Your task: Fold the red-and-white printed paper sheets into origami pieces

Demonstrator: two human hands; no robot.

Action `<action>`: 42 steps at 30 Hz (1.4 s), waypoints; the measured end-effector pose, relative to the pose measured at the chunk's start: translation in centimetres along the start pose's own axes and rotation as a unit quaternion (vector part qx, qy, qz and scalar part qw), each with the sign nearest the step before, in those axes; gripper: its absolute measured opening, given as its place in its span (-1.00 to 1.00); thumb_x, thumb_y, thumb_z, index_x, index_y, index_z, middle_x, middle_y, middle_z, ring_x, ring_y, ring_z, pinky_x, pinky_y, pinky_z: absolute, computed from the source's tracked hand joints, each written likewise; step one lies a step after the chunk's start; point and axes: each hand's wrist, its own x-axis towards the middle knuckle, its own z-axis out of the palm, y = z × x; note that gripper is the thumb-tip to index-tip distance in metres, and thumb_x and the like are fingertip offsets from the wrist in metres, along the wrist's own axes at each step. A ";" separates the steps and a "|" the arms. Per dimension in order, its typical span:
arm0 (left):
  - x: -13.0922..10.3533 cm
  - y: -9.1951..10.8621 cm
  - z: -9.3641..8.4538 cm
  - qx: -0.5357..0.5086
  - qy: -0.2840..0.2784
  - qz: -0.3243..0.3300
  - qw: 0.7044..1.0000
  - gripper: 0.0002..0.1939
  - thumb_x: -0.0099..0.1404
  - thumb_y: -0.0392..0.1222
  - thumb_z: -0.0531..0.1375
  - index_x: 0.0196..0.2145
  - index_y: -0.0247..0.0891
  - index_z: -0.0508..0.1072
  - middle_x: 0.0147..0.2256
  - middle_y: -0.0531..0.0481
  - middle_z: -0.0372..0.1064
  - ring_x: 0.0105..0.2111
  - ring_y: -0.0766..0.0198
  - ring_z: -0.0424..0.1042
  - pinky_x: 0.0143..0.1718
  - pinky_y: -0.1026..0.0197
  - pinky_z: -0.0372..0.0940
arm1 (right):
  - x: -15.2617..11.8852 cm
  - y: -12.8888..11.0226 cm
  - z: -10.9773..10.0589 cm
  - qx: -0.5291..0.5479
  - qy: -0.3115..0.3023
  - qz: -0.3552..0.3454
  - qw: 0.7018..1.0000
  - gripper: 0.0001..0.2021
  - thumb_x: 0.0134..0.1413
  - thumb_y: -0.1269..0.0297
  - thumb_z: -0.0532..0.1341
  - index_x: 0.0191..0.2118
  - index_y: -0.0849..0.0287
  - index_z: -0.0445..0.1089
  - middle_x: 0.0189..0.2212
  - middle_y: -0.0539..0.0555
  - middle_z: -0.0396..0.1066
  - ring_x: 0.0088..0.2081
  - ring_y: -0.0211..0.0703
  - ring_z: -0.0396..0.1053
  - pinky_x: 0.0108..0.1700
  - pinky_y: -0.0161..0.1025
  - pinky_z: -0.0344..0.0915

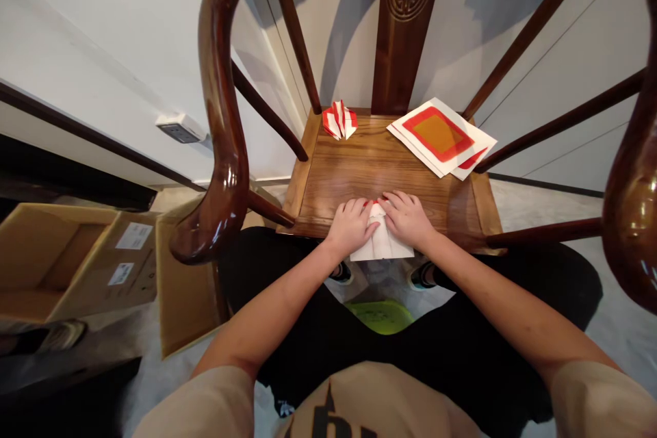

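A partly folded sheet of white paper [382, 241] with a little red at its far end lies at the front edge of a wooden chair seat [354, 174]. Its near end sticks out past that edge. My left hand [351, 224] grips the left side of the paper, thumb on top and fingers bent over it. From the right, my right hand [407, 219] holds the paper too, its fingertips close to those of the left. Both hands cover much of the folds. At the back left of the seat stands a folded red and white paper piece [339, 120].
Several white sheets with red and orange printing [439, 137] lie at the seat's back right. Curved chair arms [226, 102] rise on both sides. Open cardboard boxes [102, 267] stand on the floor at left. A green basin [382, 316] sits below, between my legs.
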 end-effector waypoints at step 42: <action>-0.3 -0.2 0.7 0.004 0.041 0.022 0.999 -0.61 0.42 0.00 0.09 0.03 -0.29 0.48 0.03 -0.19 0.42 0.01 0.01 0.33 0.02 -0.03 0.18 | -1.5 -0.5 0.4 0.033 0.100 -0.049 0.993 -0.73 0.28 0.24 0.13 -0.02 0.16 0.48 0.04 0.18 0.45 0.13 0.12 0.25 0.12 0.03 0.12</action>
